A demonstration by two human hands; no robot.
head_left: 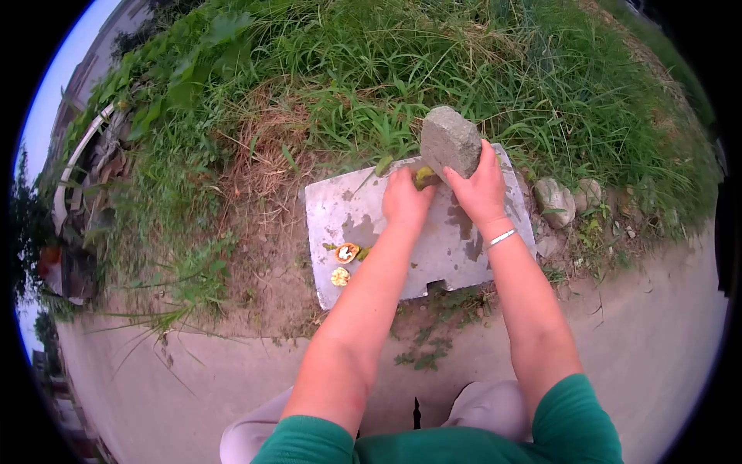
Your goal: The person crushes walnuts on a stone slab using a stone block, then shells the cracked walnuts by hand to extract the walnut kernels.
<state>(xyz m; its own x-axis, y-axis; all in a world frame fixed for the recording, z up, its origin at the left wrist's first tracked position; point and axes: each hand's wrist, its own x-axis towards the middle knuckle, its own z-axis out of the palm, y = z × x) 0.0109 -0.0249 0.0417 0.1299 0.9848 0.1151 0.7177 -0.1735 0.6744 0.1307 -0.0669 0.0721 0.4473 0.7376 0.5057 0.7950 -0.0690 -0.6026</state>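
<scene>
My right hand (480, 188) is closed around a grey, block-like stone (449, 141), raised over the back of a flat pale slab (332, 213). Just left of it, my left hand (405, 198) has its fingers closed by a yellow-green husked walnut (424, 177) at the slab's far edge. The stone is close above the walnut; whether they touch I cannot tell. On the slab's left part lies an opened walnut shell (346, 253) with pale matter inside. A light walnut kernel (340, 276) is in front of it, and green husk bits (363, 253) lie beside the shell.
Tall grass (371, 69) grows behind the slab, with bare soil and dry stalks (267, 139) to its left. Rounded rocks (555, 203) sit at its right side. Concrete paving (209, 371) runs along the front, and the slab has dark wet patches and a notch in its near edge.
</scene>
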